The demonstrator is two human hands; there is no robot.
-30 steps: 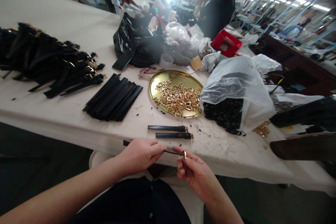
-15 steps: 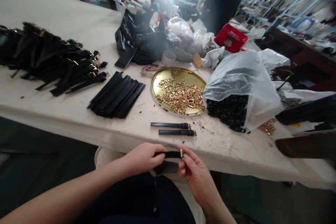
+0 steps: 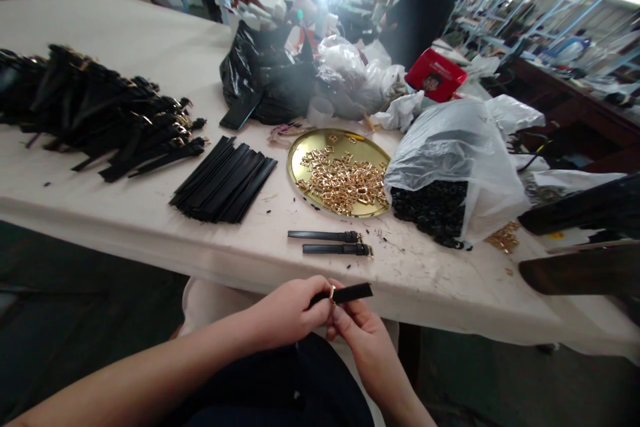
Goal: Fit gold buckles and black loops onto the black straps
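Note:
My left hand [image 3: 295, 307] is closed on a black strap [image 3: 354, 292] in front of the table edge. A gold buckle [image 3: 333, 293] sits around the strap, and the strap's end sticks out past it to the right. My right hand [image 3: 357, 327] pinches the buckle from below, its fingertips touching those of the left. Two black straps with buckles [image 3: 327, 249] lie side by side on the table just beyond my hands. Behind them a round gold tray [image 3: 299, 147] bears a heap of gold buckles [image 3: 345, 181].
A stack of plain black straps [image 3: 223, 180] lies left of the tray, and a large pile of buckled straps [image 3: 100, 107] farther left. At right, a clear plastic bag [image 3: 445, 140] spills small black pieces [image 3: 430, 210]. Black bag [image 3: 270, 73] and red packet [image 3: 436, 75] stand behind.
The buckle has slid along the strap toward my left hand, and the strap's end now sticks out to the right. My right hand has moved left, against the left one.

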